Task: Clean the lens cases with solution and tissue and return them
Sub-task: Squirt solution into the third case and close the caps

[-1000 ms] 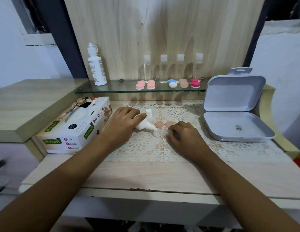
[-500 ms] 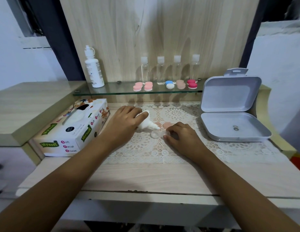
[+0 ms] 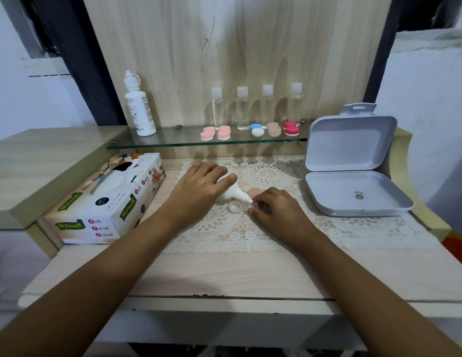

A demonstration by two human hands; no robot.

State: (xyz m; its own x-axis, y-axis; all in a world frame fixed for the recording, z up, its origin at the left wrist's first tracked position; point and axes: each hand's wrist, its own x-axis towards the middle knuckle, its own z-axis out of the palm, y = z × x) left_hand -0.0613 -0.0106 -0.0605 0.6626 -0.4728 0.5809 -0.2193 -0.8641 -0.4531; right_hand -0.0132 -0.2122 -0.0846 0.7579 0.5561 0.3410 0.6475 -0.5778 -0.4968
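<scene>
The job looks to be at its early, wetting stage. The left hand (image 3: 199, 191) has its grip wrapped round a small solution bottle (image 3: 232, 193), tipped so the nozzle points down at the open lens case (image 3: 235, 206). The case lies on the lace mat (image 3: 224, 235), midway along the counter (image 3: 224, 274) and toward its back edge. The right hand (image 3: 279, 212) pinches the case's right end in a fingertip grip, steadying it. Two pinkish caps (image 3: 254, 192) lie just behind. Neither hand holds tissue; the tissue box (image 3: 108, 202) sits by the counter's left edge, so wiping, recapping and returning seem yet to do. Whether the capped cases (image 3: 214, 132) on the glass shelf (image 3: 173, 144) are cleaned, I cannot tell.
</scene>
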